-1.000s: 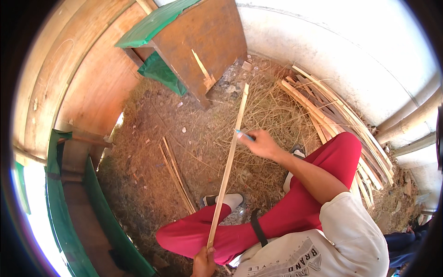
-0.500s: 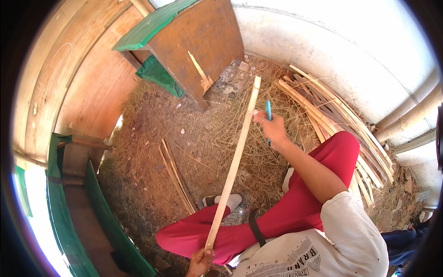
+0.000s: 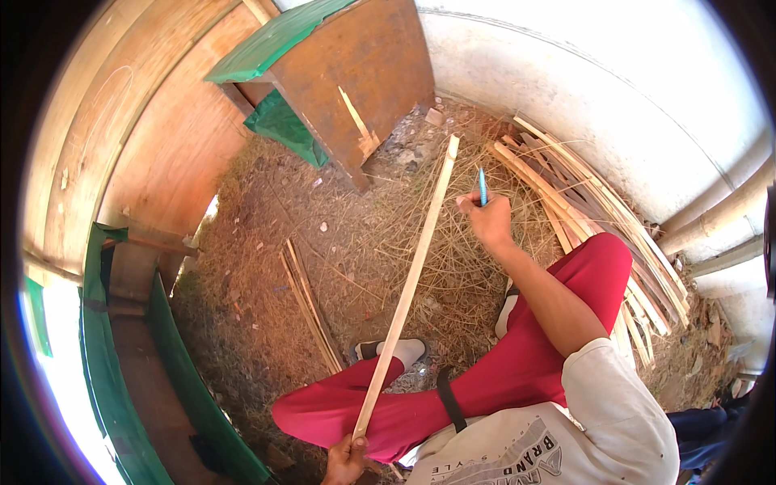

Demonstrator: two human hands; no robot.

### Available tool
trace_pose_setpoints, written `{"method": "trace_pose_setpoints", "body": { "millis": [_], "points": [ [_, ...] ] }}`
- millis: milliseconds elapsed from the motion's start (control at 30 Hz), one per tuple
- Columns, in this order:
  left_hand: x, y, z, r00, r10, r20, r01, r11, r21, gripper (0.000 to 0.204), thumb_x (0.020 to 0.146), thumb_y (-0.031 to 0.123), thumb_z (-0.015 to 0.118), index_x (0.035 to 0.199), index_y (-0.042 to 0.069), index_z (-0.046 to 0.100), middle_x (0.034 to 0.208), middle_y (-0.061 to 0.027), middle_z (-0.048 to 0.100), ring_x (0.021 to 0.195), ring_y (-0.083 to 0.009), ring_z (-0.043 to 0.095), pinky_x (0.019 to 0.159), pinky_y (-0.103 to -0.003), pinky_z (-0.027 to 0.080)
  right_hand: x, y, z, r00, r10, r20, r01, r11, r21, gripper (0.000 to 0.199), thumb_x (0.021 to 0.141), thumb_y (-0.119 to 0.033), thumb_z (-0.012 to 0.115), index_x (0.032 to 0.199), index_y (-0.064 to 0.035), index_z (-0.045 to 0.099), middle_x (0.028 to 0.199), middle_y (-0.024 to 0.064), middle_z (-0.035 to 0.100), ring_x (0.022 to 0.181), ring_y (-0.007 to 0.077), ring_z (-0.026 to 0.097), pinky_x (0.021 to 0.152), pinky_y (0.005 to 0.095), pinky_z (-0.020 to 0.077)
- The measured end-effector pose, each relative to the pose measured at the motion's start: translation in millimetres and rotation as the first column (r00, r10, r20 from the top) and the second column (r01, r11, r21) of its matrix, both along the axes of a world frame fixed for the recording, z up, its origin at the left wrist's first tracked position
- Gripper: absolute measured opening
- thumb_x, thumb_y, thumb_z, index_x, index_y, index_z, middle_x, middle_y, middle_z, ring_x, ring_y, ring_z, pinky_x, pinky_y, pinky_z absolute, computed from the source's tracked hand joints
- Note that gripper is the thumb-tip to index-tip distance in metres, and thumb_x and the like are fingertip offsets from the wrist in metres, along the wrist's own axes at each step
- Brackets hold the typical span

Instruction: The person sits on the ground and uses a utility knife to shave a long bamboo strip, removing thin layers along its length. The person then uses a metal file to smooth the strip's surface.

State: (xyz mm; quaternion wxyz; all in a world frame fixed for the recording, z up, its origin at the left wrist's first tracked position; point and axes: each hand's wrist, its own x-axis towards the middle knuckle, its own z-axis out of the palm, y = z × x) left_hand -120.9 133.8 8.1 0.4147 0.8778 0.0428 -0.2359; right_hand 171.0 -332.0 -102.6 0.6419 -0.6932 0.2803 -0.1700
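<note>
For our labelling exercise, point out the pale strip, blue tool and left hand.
Pale strip [image 3: 410, 283]: head view, middle of its length.
Blue tool [image 3: 482, 187]: head view, exposed upper part.
Left hand [image 3: 345, 461]: head view, its middle.

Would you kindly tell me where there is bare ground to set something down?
Mostly bare, lightly littered dirt lies between the wooden cabinet and thin wooden strips on the ground, left of the held bamboo strip. It is crowded rightward: straw below the right hand, then the split-bamboo pile along the white wall.
</note>
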Motion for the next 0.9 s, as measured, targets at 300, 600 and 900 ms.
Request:
{"method": "trace_pose_setpoints", "body": {
  "millis": [300, 600, 900],
  "points": [
    [0, 0, -2, 1.0, 0.0, 0.001, 0.0, 0.996, 0.091, 0.034, 0.104, 0.031, 0.058, 0.089, 0.002, 0.067, 0.063, 0.0007, 0.055, 0.06, -0.007, 0.051, 0.053, -0.03, 0.043, -6, 14, 6, 0.973, 0.186, 0.139, -0.168, 0.976, -0.136, 0.03, 0.085, -0.021, 0.082, 0.107, -0.0018, 0.076, 0.087, 0.0056, 0.074, 0.074, 0.0134, 0.066, 0.071, 0.0313, 0.0519],
    [-3, -1, -1, 0.981, -0.138, 0.139, 0.101, 0.965, 0.242, 0.037, 0.103, 0.034, 0.058, 0.089, 0.0, 0.068, 0.061, -0.0085, 0.059, 0.059, -0.0135, 0.059, 0.054, -0.035, 0.047, -4, 17, 4, 0.982, 0.151, 0.116, -0.119, 0.962, -0.247, 0.017, 0.088, -0.017, 0.077, 0.097, -0.0023, 0.076, 0.074, 0.0106, 0.068, 0.064, 0.0179, 0.061, 0.063, 0.0352, 0.0482],
    [-13, 20, -15, 0.991, -0.013, 0.13, -0.011, 0.984, 0.179, 0.035, 0.102, 0.032, 0.057, 0.089, 0.002, 0.068, 0.062, -0.0081, 0.059, 0.059, -0.0141, 0.06, 0.055, -0.035, 0.048, -2, -17, 13, 0.983, -0.069, -0.172, -0.026, 0.869, -0.495, 0.025, 0.086, -0.019, 0.078, 0.104, -0.001, 0.075, 0.076, 0.0134, 0.069, 0.064, 0.0168, 0.063, 0.061, 0.0363, 0.0488]
  ]
}}
